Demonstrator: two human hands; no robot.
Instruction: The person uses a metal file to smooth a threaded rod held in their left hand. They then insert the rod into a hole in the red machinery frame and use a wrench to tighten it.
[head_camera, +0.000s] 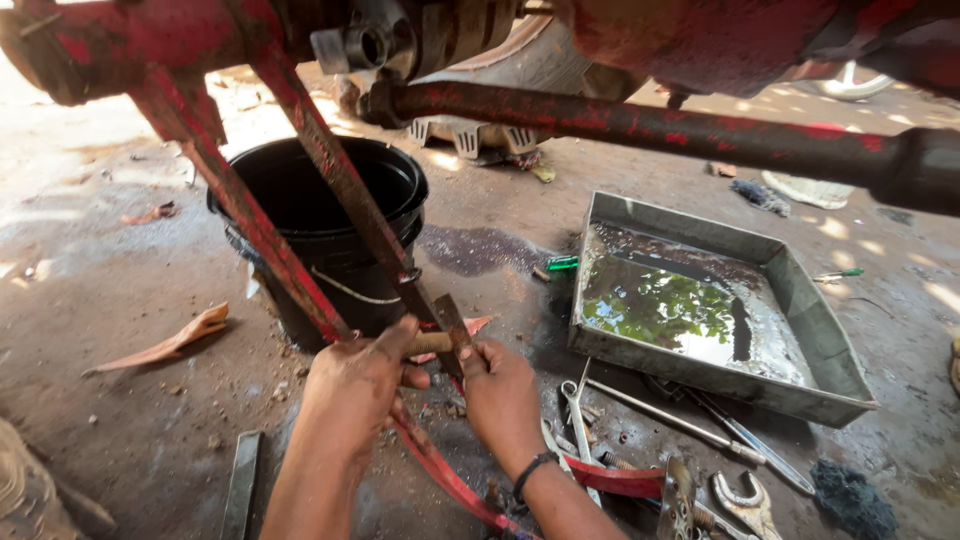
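My left hand (355, 385) grips a short wooden handle (432, 343) beside a slanted red metal bar (290, 270). My right hand (500, 395), with a dark band on its wrist, holds the flat rusty metal head (452, 322) at the end of that handle, close to a second red bar (345, 180). Both bars run down from the red machine frame (120, 50) overhead. The two hands sit close together, almost touching, just in front of a black bucket (320, 200).
A grey metal tray (800, 290) holding dark liquid lies to the right. Loose tools, among them pliers (575, 405), rods and a wrench (745, 500), lie on the dirt floor below it. A thick red shaft (650, 125) crosses overhead. A flat metal strip (242, 485) lies at lower left.
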